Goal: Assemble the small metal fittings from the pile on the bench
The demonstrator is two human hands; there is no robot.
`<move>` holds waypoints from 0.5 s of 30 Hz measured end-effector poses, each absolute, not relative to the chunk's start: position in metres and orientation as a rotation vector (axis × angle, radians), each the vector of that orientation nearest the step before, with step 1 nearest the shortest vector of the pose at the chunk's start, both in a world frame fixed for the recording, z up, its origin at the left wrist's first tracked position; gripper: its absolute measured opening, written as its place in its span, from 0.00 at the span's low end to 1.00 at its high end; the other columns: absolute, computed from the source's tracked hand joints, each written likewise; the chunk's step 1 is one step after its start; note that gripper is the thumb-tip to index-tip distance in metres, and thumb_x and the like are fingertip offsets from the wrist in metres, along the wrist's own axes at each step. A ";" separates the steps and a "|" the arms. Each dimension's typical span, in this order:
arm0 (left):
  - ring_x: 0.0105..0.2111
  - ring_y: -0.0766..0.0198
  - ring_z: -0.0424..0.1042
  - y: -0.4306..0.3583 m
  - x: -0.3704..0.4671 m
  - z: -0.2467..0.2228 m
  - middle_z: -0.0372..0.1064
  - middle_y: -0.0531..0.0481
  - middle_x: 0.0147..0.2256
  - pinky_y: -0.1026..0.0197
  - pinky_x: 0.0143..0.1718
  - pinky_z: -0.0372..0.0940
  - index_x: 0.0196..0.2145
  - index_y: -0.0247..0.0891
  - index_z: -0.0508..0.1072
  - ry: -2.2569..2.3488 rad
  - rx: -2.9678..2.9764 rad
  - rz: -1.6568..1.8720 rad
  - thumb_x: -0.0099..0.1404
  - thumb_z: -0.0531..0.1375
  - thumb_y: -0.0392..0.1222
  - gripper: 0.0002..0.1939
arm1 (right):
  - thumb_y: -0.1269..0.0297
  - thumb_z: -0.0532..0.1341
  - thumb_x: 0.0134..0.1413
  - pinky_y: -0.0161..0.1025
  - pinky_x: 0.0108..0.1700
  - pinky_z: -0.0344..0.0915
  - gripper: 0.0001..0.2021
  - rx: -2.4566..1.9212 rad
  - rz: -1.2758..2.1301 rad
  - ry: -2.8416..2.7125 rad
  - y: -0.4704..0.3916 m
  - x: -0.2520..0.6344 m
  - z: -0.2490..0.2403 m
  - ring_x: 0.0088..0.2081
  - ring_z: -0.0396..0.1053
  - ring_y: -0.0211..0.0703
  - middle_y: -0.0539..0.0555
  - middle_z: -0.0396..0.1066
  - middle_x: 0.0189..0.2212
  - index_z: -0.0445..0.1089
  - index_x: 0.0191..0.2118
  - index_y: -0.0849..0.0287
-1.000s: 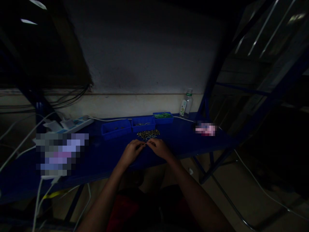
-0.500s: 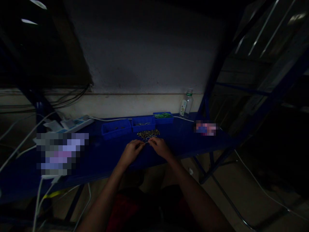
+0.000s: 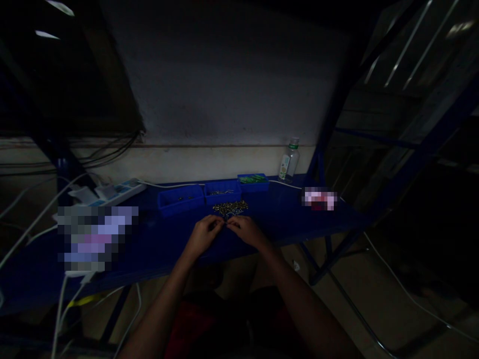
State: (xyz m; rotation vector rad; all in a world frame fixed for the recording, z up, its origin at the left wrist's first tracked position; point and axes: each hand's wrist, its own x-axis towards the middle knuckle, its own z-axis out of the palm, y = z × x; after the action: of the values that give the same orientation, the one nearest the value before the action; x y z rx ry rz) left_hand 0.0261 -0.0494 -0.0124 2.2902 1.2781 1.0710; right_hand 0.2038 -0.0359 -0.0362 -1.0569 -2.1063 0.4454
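My left hand (image 3: 204, 233) is closed in a pinch over the blue table (image 3: 149, 244), its fingertips meeting those of my right hand (image 3: 245, 229). The right one is pinched too. What lies between the fingertips is too small and dark to make out. Just beyond them sits a pile of small brass-coloured metal parts (image 3: 230, 207), with a few silvery pieces (image 3: 236, 213) at its near edge. Behind the pile stand three blue bins: the left bin (image 3: 180, 204) with a few small parts, the middle bin (image 3: 222, 198) with thin metal pieces, the right bin (image 3: 253, 187) with green items.
A clear bottle (image 3: 289, 162) stands by the wall at the back right. White power strips (image 3: 119, 192) with plugs and cables lie at the left, beside a blurred-out object (image 3: 99, 237). Another blurred-out object (image 3: 319, 198) is at the right. A white cable runs behind the bins.
My right hand has shifted slightly left and down, so its fingertips are closer to the left ones. The thin light piece seen between the fingers earlier no longer shows clearly.
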 end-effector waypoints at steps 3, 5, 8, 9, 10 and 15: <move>0.33 0.63 0.69 -0.049 0.026 -0.012 0.70 0.49 0.32 0.63 0.36 0.61 0.35 0.37 0.72 1.266 2.280 1.075 0.62 0.53 0.46 0.12 | 0.64 0.55 0.57 0.32 0.39 0.60 0.07 -1.053 0.442 -2.086 -0.036 0.203 -0.037 0.36 0.68 0.37 0.51 0.71 0.34 0.68 0.37 0.57; 0.32 0.63 0.69 -0.049 0.026 -0.013 0.70 0.49 0.32 0.63 0.35 0.62 0.36 0.37 0.71 1.252 2.271 1.076 0.61 0.53 0.46 0.12 | 0.64 0.55 0.57 0.32 0.39 0.60 0.07 -1.057 0.439 -2.077 -0.036 0.203 -0.037 0.37 0.68 0.37 0.51 0.71 0.35 0.68 0.38 0.57; 0.33 0.63 0.69 -0.048 0.026 -0.014 0.69 0.49 0.32 0.63 0.35 0.62 0.36 0.37 0.71 1.232 2.268 1.066 0.61 0.54 0.45 0.11 | 0.64 0.55 0.57 0.32 0.40 0.60 0.06 -1.061 0.436 -2.092 -0.036 0.203 -0.037 0.37 0.68 0.37 0.51 0.71 0.35 0.68 0.38 0.56; 0.33 0.63 0.68 -0.048 0.026 -0.014 0.69 0.49 0.32 0.63 0.35 0.62 0.35 0.37 0.71 1.224 2.271 1.057 0.61 0.54 0.45 0.11 | 0.64 0.56 0.56 0.32 0.40 0.60 0.06 -1.058 0.434 -2.105 -0.036 0.203 -0.037 0.37 0.68 0.37 0.51 0.71 0.35 0.69 0.37 0.56; 0.33 0.63 0.68 -0.048 0.026 -0.014 0.69 0.49 0.33 0.63 0.36 0.61 0.35 0.37 0.70 1.217 2.275 1.047 0.61 0.54 0.44 0.10 | 0.64 0.56 0.56 0.32 0.40 0.59 0.06 -1.054 0.433 -2.115 -0.036 0.203 -0.037 0.37 0.68 0.37 0.51 0.71 0.35 0.69 0.37 0.56; 0.34 0.64 0.69 -0.052 0.026 -0.011 0.70 0.51 0.34 0.63 0.37 0.61 0.33 0.38 0.66 1.284 2.223 1.058 0.60 0.52 0.41 0.06 | 0.63 0.56 0.55 0.31 0.37 0.60 0.06 -1.027 0.456 -2.097 -0.036 0.202 -0.038 0.35 0.68 0.36 0.50 0.71 0.33 0.69 0.37 0.56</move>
State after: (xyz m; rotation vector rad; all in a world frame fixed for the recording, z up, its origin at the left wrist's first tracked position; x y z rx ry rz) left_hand 0.0264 -0.0519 -0.0109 2.2227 1.2841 1.0575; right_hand 0.2019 -0.0361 -0.0377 -1.0270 -2.0966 0.4564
